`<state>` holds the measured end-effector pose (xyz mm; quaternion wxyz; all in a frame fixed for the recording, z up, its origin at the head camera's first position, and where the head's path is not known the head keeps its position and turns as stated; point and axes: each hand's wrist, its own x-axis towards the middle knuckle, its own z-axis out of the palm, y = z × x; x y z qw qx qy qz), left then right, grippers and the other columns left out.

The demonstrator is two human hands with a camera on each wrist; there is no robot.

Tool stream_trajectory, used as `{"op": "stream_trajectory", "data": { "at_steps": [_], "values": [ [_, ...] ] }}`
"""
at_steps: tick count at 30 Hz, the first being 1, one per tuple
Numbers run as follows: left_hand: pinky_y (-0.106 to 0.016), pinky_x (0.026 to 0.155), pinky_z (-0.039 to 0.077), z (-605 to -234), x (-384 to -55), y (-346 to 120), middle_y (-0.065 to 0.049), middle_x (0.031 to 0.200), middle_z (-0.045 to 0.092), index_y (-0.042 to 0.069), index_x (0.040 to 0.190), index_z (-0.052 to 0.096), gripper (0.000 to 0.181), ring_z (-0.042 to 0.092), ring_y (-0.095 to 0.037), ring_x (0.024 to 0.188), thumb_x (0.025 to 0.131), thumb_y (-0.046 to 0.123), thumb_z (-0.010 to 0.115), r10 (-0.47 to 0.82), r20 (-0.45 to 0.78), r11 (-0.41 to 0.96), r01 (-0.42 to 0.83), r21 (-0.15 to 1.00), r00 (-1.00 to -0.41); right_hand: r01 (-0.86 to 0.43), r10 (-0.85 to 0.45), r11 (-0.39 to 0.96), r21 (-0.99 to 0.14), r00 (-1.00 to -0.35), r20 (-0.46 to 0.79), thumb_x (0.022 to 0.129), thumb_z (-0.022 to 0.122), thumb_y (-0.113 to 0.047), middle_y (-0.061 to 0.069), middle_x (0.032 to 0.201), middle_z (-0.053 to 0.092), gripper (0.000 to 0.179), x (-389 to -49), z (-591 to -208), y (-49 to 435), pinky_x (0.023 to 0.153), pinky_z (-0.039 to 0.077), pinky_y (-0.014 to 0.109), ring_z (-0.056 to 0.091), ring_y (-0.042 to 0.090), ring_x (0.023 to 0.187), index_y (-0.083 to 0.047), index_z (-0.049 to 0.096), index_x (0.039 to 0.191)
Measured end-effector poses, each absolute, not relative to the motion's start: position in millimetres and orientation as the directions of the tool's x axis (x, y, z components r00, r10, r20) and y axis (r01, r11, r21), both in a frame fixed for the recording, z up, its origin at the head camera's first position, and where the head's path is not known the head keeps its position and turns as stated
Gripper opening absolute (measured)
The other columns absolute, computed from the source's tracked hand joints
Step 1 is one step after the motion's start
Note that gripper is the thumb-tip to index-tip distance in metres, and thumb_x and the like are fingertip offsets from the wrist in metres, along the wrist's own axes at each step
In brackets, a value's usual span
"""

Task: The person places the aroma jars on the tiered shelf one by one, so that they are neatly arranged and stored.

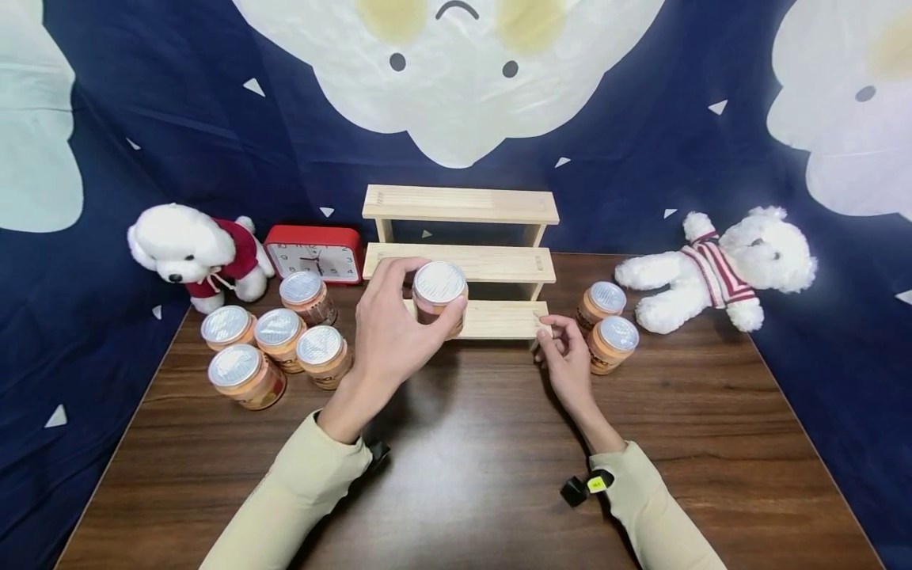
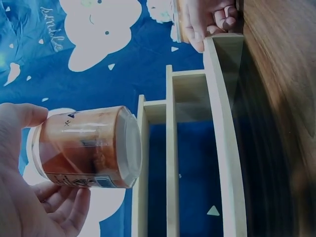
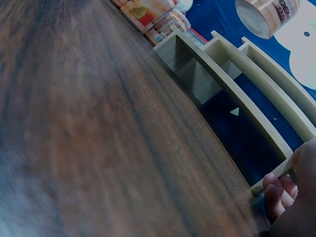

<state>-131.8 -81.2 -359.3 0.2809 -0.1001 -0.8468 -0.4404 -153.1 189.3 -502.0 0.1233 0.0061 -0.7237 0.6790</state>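
Note:
My left hand [image 1: 399, 324] grips a jar [image 1: 439, 286] with a silvery lid and orange sides, thumb on one side and fingers on the other. In the head view the jar overlaps the lower steps of a pale three-tier wooden stand [image 1: 460, 204]. Seen from the left wrist, the jar [image 2: 89, 148] is off the boards, in front of the stand [image 2: 228, 148]. My right hand [image 1: 566, 360] holds the right end of the lowest step, its fingers [image 3: 280, 193] curled at the board's end.
Several similar jars [image 1: 245, 376] stand together on the left of the brown table [image 1: 470, 491]. Two more jars [image 1: 613, 343] are right of the stand. A red clock [image 1: 313, 255] and a white plush dog [image 1: 195, 249] sit back left; a plush bear [image 1: 720, 269] lies back right.

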Motion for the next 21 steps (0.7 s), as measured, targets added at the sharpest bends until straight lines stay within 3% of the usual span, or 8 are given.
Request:
{"op": "stream_trajectory", "data": {
  "at_steps": [15, 21],
  "values": [
    [-0.042, 0.081, 0.055, -351.6, -175.8, -55.5, -0.007, 0.121, 0.07, 0.009, 0.125, 0.074, 0.058, 0.066, -0.023, 0.099, 0.083, 0.046, 0.09, -0.06, 0.584, 0.568, 0.453, 0.687, -0.809, -0.184, 0.153, 0.09, -0.979, -0.969, 0.196, 0.109, 0.063, 0.004, 0.002, 0.088, 0.059, 0.022, -155.4, -504.1, 191.9, 0.056, 0.05, 0.018, 0.061, 0.01, 0.063, 0.008, 0.063, 0.131],
    [-0.045, 0.087, 0.058, -339.4, -192.0, -44.4, -0.006, 0.122, 0.071, 0.011, 0.128, 0.074, 0.061, 0.068, -0.024, 0.107, 0.084, 0.05, 0.09, -0.022, 0.566, 0.587, 0.448, 0.675, -0.824, -0.186, 0.154, 0.08, -0.979, -0.968, 0.197, 0.109, 0.063, 0.004, 0.004, 0.088, 0.059, 0.022, -155.0, -504.9, 190.5, 0.056, 0.05, 0.019, 0.061, 0.01, 0.063, 0.009, 0.062, 0.131]
  ]
}}
